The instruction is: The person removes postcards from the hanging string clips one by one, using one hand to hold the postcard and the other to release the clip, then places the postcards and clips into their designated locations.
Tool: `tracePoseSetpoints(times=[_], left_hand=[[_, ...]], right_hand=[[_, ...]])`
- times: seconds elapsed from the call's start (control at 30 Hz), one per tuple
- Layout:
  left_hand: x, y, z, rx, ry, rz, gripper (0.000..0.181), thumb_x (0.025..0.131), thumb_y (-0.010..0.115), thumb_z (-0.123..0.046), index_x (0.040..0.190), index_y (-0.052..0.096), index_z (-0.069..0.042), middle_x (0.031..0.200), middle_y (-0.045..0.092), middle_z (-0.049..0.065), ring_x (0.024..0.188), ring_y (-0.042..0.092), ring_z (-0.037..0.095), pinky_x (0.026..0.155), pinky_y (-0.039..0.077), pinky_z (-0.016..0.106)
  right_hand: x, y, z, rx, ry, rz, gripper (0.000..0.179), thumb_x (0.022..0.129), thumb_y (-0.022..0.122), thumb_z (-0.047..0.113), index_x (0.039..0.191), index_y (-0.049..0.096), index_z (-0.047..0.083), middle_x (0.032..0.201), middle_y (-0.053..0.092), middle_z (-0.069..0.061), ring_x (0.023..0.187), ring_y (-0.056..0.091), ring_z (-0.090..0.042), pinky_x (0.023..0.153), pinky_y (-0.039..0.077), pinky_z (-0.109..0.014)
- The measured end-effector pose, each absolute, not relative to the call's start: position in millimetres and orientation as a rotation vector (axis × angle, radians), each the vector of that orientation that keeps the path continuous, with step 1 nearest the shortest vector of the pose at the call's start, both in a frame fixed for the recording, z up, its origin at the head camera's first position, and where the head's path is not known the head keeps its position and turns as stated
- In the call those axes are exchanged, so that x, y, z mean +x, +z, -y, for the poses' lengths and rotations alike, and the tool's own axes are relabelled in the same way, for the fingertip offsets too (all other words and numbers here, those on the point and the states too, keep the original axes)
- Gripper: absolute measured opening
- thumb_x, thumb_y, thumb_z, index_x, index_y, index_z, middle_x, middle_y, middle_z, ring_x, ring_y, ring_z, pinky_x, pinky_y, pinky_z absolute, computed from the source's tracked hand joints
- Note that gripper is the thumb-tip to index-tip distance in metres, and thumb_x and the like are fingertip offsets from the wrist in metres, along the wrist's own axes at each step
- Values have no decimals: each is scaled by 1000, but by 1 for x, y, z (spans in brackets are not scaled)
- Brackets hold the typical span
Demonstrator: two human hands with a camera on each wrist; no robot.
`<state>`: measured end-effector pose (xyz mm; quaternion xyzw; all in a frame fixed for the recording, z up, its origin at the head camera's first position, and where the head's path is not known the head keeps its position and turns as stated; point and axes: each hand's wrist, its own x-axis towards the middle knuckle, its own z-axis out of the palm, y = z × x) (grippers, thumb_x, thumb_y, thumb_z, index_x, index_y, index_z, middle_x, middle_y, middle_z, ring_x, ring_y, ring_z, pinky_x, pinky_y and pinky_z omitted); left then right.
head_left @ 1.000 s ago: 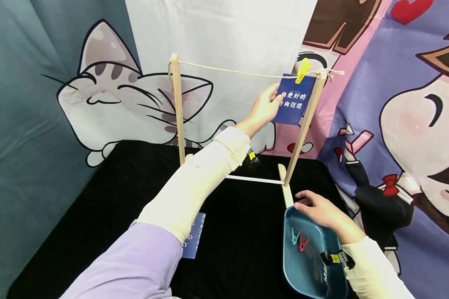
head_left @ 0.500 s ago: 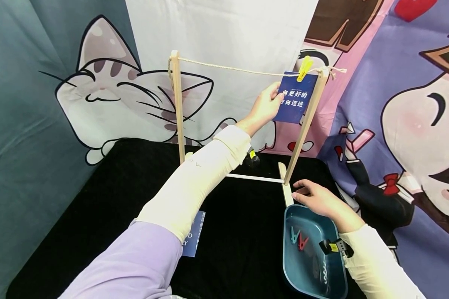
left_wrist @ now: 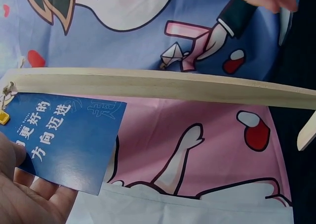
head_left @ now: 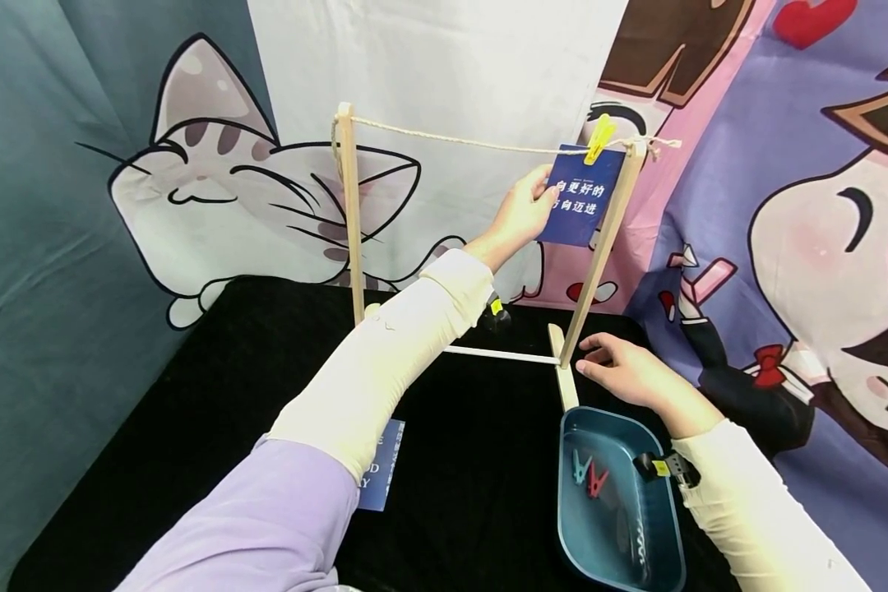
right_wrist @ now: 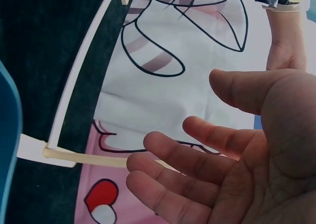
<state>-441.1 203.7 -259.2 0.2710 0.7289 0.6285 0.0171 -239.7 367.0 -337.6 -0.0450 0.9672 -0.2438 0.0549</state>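
Observation:
A blue card (head_left: 579,197) with white Chinese characters hangs from a string (head_left: 459,141) under a yellow clothespin (head_left: 600,140), close to the right wooden post (head_left: 603,255). My left hand (head_left: 519,215) pinches the card's left edge, thumb in front and fingers behind, as the left wrist view shows of the card (left_wrist: 74,145). My right hand (head_left: 631,372) is beside the lower part of that post, above the tray's far end. In the right wrist view the right hand (right_wrist: 222,155) has its palm and loosely bent fingers exposed, with nothing in them.
A teal tray (head_left: 592,543) at the right holds a light-blue clothespin (head_left: 581,467) and a red clothespin (head_left: 596,480). Another blue card (head_left: 385,469) lies on the black cloth, partly covered by the left sleeve. The left post (head_left: 351,214) and a white crossbar (head_left: 503,355) complete the frame.
My right hand has risen from the tray's far rim toward the right post, staying empty. The left hand keeps its pinch on the hanging card, nearly unmoved.

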Motion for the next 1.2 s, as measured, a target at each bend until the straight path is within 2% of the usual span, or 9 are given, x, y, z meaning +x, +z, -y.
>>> tracePoseSetpoints(times=[0.5, 1.2], left_hand=[[-438, -257, -204, 824, 1947, -2236, 36, 109, 46, -17, 144, 52, -19, 120, 71, 7, 95, 71, 16, 76, 58, 26], [-441, -259, -202, 904, 1970, -2233, 32, 108, 47, -14, 139, 54, -13, 118, 71, 9, 95, 71, 17, 77, 57, 25]], right_hand=[[-257, -306, -366, -132, -751, -2977, 42, 102, 59, 30, 131, 57, 0, 119, 68, -27, 110, 65, -42, 95, 48, -59], [-280, -252, -363, -132, -749, -3095, 41, 103, 55, 28, 130, 55, -4, 126, 63, -30, 112, 63, -42, 94, 49, -56]])
